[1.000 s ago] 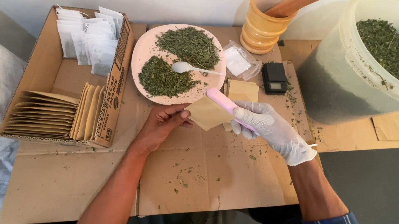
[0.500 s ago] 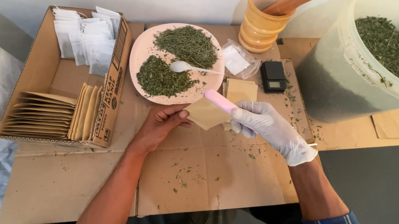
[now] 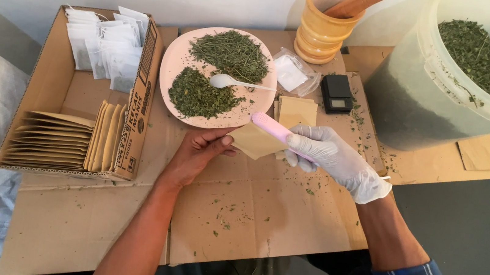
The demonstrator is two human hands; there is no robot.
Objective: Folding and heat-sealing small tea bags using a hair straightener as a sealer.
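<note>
Head view: pink plate (image 3: 173,62) with two dried-herb heaps (image 3: 218,73).

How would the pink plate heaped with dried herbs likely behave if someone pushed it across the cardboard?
The pink plate looks shallow and wide, so it would probably slide rather than tip. Its two loose herb piles might scatter over the low rim. The white spoon resting on it could shift or roll off.
</note>
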